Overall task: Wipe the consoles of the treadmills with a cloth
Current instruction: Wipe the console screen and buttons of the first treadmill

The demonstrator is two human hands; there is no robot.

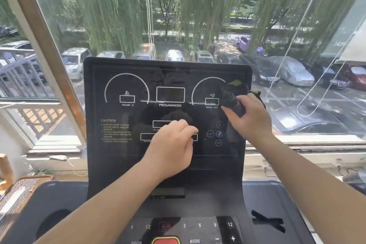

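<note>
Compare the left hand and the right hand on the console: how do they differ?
The right hand grips a dark cloth; the left hand holds nothing. The right hand is high, beside the SPEED dial; the left hand rests lower, at the middle of the console. Both have curled fingers.

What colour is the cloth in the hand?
The cloth is dark grey, almost black, with a yellow edge; the head view shows it.

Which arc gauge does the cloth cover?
The SPEED gauge, on the right: the dark cloth in the right hand overlaps its arc; the INCLINE gauge is uncovered.
</note>
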